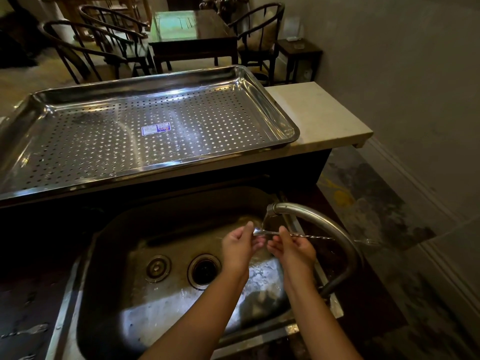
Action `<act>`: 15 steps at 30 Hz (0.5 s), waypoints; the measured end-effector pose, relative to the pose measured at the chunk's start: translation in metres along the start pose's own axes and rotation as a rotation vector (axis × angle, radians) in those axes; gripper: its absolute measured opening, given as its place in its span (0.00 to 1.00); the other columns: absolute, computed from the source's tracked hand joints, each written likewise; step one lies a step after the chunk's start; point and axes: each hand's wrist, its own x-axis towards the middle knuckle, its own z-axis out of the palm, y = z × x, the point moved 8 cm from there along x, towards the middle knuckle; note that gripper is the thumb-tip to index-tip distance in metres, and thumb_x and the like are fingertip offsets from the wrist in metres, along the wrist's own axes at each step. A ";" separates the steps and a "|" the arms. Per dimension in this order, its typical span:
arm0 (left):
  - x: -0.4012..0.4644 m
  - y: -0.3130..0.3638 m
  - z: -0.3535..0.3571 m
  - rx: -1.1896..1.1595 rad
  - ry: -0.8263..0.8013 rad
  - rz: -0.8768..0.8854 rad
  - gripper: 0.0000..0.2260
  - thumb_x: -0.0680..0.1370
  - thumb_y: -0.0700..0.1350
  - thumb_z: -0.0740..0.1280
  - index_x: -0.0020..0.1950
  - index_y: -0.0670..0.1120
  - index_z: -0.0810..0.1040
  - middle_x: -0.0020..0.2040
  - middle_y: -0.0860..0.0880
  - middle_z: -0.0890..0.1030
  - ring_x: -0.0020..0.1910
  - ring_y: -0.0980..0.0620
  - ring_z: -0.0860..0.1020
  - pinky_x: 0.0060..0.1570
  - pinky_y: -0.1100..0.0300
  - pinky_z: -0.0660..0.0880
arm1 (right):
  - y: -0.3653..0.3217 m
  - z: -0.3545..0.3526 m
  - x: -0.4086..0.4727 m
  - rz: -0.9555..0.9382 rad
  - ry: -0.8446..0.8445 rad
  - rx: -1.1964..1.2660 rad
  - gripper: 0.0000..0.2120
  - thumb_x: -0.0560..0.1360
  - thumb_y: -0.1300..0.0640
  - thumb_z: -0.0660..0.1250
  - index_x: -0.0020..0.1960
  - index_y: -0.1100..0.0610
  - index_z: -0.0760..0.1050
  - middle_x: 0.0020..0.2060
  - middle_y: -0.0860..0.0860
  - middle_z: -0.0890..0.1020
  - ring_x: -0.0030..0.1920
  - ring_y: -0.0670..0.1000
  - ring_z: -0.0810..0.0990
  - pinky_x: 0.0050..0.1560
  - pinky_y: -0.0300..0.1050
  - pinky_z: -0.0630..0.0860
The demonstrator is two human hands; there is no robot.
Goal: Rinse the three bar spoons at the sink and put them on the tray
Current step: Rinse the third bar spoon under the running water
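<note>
A long twisted bar spoon [315,236] lies level under the running faucet [311,216], its bowl to the left and its fork end past the faucet neck on the right. My left hand [240,246] pinches the bowl end. My right hand [292,249] grips the stem just right of it. Both hands hover over the steel sink [109,268]. Another bar spoon [26,331] lies on the dark counter at the lower left, and part of a third [27,357] shows at the bottom edge. The perforated steel tray [272,100] sits on the raised ledge behind the sink, holding nothing.
Two drain openings [205,268] lie in the sink floor left of my hands. A pale stone ledge [317,113] extends right of the tray. Dark chairs and a table [192,35] stand beyond the counter. A wall and floor run along the right.
</note>
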 end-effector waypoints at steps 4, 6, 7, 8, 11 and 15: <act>-0.005 -0.002 0.006 -0.101 -0.049 -0.007 0.05 0.77 0.37 0.64 0.43 0.39 0.77 0.35 0.45 0.79 0.30 0.57 0.80 0.32 0.67 0.78 | -0.003 0.005 -0.003 -0.048 0.006 0.011 0.08 0.75 0.62 0.66 0.39 0.65 0.75 0.26 0.52 0.81 0.25 0.46 0.81 0.26 0.34 0.77; -0.007 -0.002 0.006 -0.065 -0.048 0.009 0.04 0.76 0.36 0.65 0.42 0.39 0.77 0.35 0.44 0.78 0.29 0.57 0.79 0.31 0.69 0.77 | -0.003 0.008 -0.005 -0.065 0.002 -0.005 0.07 0.75 0.62 0.65 0.41 0.66 0.75 0.27 0.54 0.81 0.24 0.45 0.80 0.26 0.33 0.76; -0.006 0.000 0.003 -0.051 -0.021 0.020 0.05 0.76 0.37 0.64 0.41 0.39 0.77 0.34 0.44 0.78 0.27 0.58 0.78 0.30 0.69 0.77 | -0.001 0.010 -0.006 -0.069 -0.008 -0.010 0.07 0.75 0.63 0.65 0.41 0.66 0.75 0.27 0.53 0.80 0.24 0.44 0.80 0.26 0.33 0.76; -0.004 0.002 0.000 -0.052 0.016 0.029 0.06 0.77 0.38 0.64 0.40 0.39 0.77 0.33 0.44 0.77 0.25 0.58 0.77 0.29 0.69 0.76 | 0.001 0.013 -0.008 -0.070 -0.018 -0.008 0.07 0.75 0.62 0.65 0.40 0.65 0.75 0.25 0.52 0.80 0.24 0.44 0.80 0.27 0.33 0.77; -0.002 0.004 -0.006 -0.158 0.074 0.007 0.12 0.80 0.43 0.60 0.41 0.38 0.76 0.33 0.43 0.79 0.25 0.57 0.79 0.30 0.67 0.77 | 0.002 0.017 -0.011 -0.078 -0.025 0.020 0.07 0.75 0.62 0.65 0.40 0.64 0.75 0.25 0.52 0.81 0.25 0.45 0.80 0.27 0.33 0.77; -0.006 0.005 0.010 -0.090 -0.070 0.006 0.05 0.77 0.37 0.64 0.43 0.40 0.78 0.34 0.46 0.81 0.31 0.56 0.81 0.36 0.66 0.79 | -0.009 0.014 -0.009 -0.115 0.012 0.058 0.08 0.76 0.61 0.64 0.39 0.61 0.75 0.24 0.51 0.82 0.26 0.45 0.81 0.28 0.33 0.77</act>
